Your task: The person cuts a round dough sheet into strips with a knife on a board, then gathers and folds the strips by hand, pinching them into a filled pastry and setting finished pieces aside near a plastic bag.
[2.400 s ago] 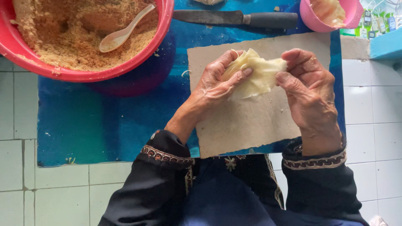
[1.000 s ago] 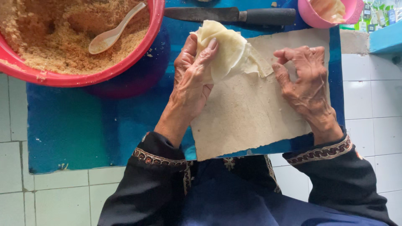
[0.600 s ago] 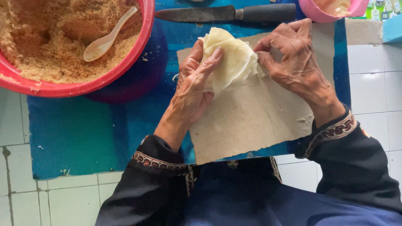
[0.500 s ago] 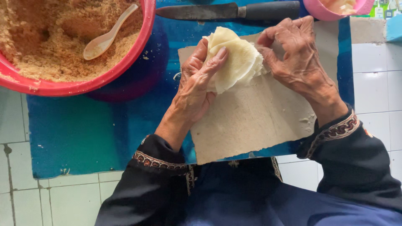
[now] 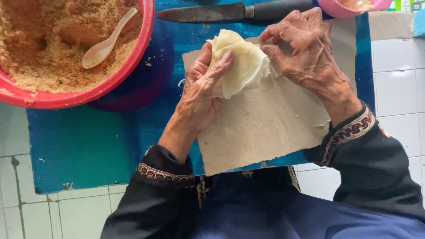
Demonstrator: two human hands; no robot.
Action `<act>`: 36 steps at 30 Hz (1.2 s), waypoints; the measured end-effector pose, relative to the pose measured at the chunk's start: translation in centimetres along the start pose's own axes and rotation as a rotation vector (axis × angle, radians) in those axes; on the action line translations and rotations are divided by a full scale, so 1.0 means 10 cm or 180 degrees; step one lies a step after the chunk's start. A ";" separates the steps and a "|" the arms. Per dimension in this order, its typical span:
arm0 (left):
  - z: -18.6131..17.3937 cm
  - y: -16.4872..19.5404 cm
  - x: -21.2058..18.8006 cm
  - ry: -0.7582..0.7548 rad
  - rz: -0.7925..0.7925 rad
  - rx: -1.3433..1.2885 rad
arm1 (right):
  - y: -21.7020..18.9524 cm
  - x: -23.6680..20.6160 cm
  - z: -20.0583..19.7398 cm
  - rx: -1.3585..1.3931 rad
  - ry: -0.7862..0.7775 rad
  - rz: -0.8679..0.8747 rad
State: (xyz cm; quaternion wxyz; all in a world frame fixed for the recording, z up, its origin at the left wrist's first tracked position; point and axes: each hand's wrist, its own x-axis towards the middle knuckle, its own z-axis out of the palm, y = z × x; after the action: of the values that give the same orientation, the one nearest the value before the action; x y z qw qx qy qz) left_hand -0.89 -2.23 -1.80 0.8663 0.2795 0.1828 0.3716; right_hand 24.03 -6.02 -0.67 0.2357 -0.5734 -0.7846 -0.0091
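Blue mat [image 5: 88,146]: both hands' fingers [image 5: 221,62] pinch folded wrappers [image 5: 241,66].

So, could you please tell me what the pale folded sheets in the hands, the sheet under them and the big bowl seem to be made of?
The folded sheets look like thin, matte, cream dough wrappers: soft layered edges that bend over the left hand.
The flat sheet looks like rough grey-brown cardboard or paper, with a ragged edge.
The red bowl is probably plastic: smooth with a slight sheen.

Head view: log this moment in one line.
left hand: holds folded wrappers | right hand: pinches their edge | under: brown paper | nearby: red bowl, knife
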 end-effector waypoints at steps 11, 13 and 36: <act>-0.01 -0.01 -0.01 -0.0103 0.0081 -0.0012 | 0.06 -0.02 0.08 -0.0501 0.0144 -0.0286; 0.00 0.00 -0.01 -0.0114 0.0081 -0.0008 | 0.06 -0.05 0.05 -0.0503 0.0176 -0.0265; -0.01 0.02 -0.01 -0.0066 0.0085 -0.0036 | -0.21 -0.53 -0.18 -0.1331 0.0162 -0.0297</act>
State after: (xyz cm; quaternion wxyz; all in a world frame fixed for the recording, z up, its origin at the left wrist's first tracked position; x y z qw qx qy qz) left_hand -1.12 -2.17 -1.76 0.8647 0.2809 0.1679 0.3811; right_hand 23.97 -12.00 -0.55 0.1307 -0.5725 -0.7851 -0.1970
